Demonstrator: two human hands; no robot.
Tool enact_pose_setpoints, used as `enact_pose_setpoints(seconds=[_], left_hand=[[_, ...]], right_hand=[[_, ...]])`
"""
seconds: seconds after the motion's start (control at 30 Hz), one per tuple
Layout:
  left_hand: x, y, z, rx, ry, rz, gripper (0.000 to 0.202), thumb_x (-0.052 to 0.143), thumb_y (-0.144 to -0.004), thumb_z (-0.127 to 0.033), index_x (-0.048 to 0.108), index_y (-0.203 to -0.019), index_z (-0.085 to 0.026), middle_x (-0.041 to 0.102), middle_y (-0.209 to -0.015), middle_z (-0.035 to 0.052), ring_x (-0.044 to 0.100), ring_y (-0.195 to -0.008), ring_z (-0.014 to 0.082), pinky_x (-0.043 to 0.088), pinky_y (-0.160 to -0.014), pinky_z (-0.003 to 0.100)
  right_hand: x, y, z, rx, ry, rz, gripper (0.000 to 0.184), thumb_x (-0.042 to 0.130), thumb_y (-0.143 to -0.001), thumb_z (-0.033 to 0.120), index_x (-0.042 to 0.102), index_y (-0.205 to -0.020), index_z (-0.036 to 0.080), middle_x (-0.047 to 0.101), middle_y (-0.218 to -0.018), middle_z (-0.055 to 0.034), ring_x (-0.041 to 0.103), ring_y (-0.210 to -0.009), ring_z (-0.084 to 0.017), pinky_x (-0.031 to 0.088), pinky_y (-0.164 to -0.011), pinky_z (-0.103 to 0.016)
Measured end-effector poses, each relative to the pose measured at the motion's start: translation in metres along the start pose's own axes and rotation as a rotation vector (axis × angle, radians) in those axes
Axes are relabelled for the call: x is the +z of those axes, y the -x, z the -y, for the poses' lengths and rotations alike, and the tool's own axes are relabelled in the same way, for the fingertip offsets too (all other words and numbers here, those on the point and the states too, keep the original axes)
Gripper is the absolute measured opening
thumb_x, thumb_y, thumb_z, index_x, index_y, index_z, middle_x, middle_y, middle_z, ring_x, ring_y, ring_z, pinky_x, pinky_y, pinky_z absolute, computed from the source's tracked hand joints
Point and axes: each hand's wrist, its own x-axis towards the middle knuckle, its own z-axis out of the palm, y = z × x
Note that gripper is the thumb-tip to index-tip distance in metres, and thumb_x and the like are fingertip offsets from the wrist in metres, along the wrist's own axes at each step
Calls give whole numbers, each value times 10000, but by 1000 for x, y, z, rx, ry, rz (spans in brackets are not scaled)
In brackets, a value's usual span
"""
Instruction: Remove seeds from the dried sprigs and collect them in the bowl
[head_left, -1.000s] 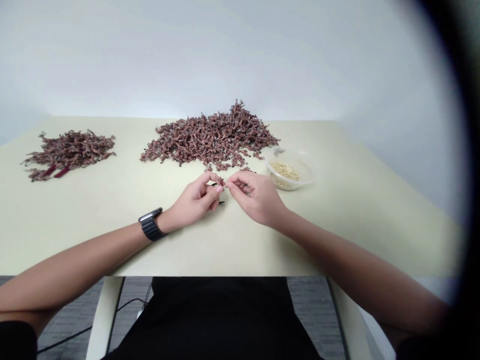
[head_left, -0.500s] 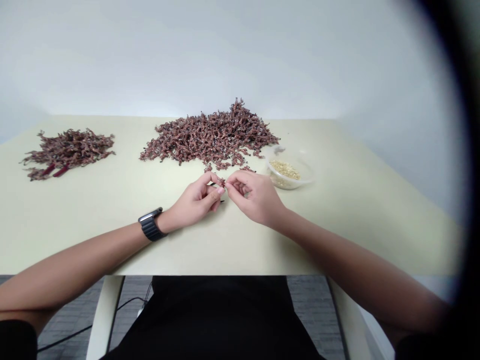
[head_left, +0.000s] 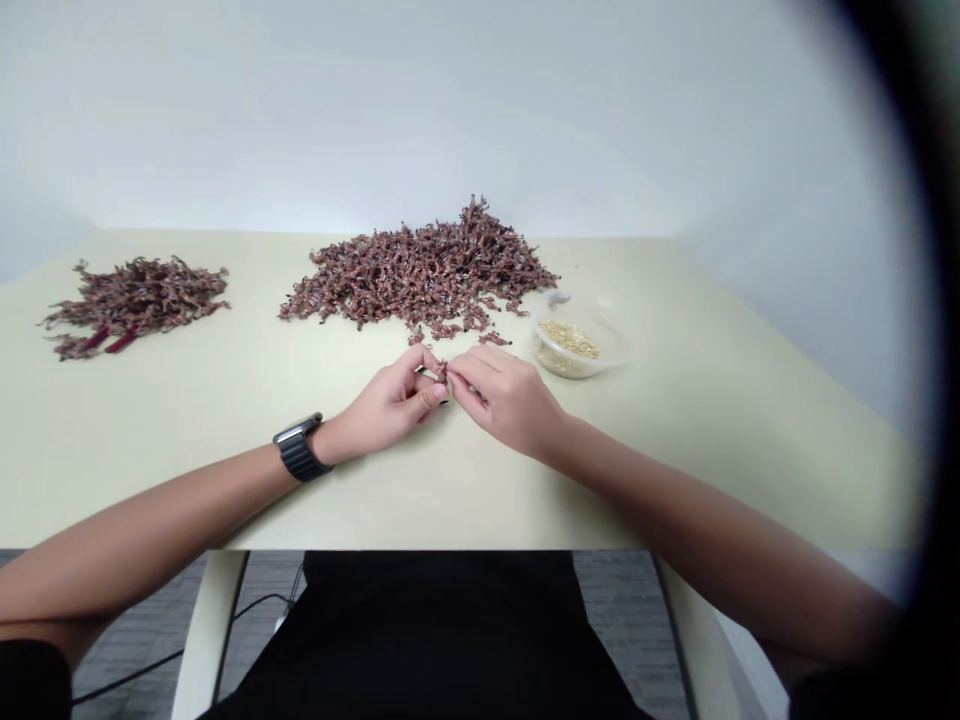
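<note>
My left hand (head_left: 397, 400), with a dark watch (head_left: 300, 447) on its wrist, pinches a small brown figurine (head_left: 442, 372) between thumb and fingers. A short dark tip shows beneath its fingertips. From the other side, my right hand (head_left: 510, 395) is closed with its thumb and fingertips at the figurine's edge. Whatever lies inside the right pinch is too small to make out. Just beyond both hands spreads a large heap of similar small brown figurines (head_left: 420, 275), a few lying loose at its near edge.
To the right stands a clear round plastic tub (head_left: 574, 372) holding many tiny gold-coloured pieces (head_left: 570, 338). A smaller brown pile (head_left: 146, 295) lies at the left, with two dark red sticks (head_left: 121, 340) at its front. The pale table (head_left: 465, 510) ends near my lap; a wall rises behind.
The figurine has turned more upright in my left fingers. My right hand has shifted slightly, its fingers now closed together against the figurine's side. The piles and tub stay put.
</note>
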Motion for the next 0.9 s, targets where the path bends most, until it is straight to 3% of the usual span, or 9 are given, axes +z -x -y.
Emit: enact_pose_setpoints(seconds=[0.07,0.2,0.37,0.53,0.6,0.7,0.9], left_hand=[[-2,1,0,32,-141,-11,295,547,-1036,-471,406,-1093,-218,480,-640,-79,385,-557,97,300,-559,211],[-5,3,-5,98,-462,-37,192,523,-1047,-365,404,-1084,-219,563,-712,-47,469,-605,120,330,-608,232],[-7,2,-6,133,-702,-17,128,460,-1060,-329,390,-1075,-223,661,-834,17,597,-650,158,371,-603,246],[-13,2,1,167,-930,25,159,422,-1072,-336,429,-1173,-213,720,-929,81,688,-729,217,406,-623,275],[-14,2,1,179,-936,30,164,426,-1071,-332,436,-1182,-212,720,-926,81,682,-726,214,403,-623,274],[-13,2,-3,152,-774,8,158,445,-1070,-338,423,-1164,-213,695,-874,44,641,-697,179,403,-630,257],[-7,2,-6,105,-398,-19,212,515,-1057,-385,416,-1120,-209,557,-695,-55,447,-583,105,326,-595,217]], right_hand=[[1,0,3,72,-59,-21,159,490,-993,209,600,-879,222,608,-826,-47,532,-775,-195,403,-742,-343],[4,-3,13,397,-379,-66,154,565,-961,272,604,-820,224,586,-728,0,520,-643,-149,402,-623,-306],[7,-4,13,723,-930,7,154,641,-903,319,600,-797,215,556,-659,33,500,-545,-117,400,-534,-280],[4,-9,10,920,-1312,84,182,713,-814,269,579,-726,185,514,-648,43,446,-552,-84,374,-534,-256],[2,-10,10,941,-1363,123,207,726,-804,265,567,-705,178,510,-666,39,431,-560,-78,359,-526,-251],[1,-9,7,875,-1297,126,225,726,-839,303,571,-730,182,514,-663,38,448,-558,-84,375,-526,-251],[0,-3,5,478,-640,43,200,596,-985,379,638,-903,202,574,-658,34,529,-540,-112,409,-549,-270]])
